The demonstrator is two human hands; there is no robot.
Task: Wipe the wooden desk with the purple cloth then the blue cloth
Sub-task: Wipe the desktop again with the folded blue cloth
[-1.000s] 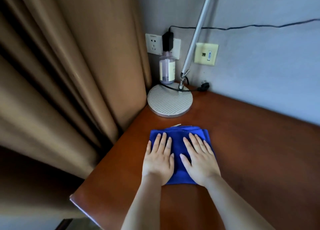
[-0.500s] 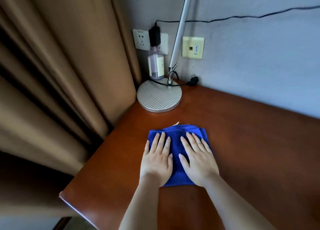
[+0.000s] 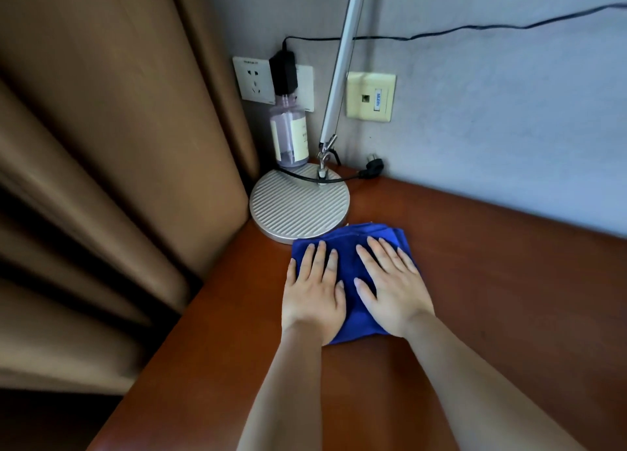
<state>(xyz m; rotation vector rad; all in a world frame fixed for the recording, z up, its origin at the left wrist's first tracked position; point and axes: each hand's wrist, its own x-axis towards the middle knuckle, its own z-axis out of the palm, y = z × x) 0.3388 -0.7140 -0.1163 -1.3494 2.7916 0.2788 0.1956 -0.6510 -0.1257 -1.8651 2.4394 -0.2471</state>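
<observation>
A folded blue cloth (image 3: 351, 257) lies flat on the reddish-brown wooden desk (image 3: 492, 298), its far edge touching the lamp base. My left hand (image 3: 314, 294) presses on the cloth's left half with straight, spread fingers. My right hand (image 3: 393, 288) presses flat on the right half in the same way. Both palms cover most of the cloth. No purple cloth is in view.
A round ribbed silver lamp base (image 3: 298, 203) with a slanted metal arm stands in the desk's far left corner. Behind it a clear bottle (image 3: 290, 135) stands by wall sockets (image 3: 254, 82) and a black cable. Brown curtains (image 3: 118, 145) hang along the desk's left edge.
Both hands have slid the blue cloth away from me toward the lamp base, until its far edge reached the base. The camera has tilted and moved closer.
</observation>
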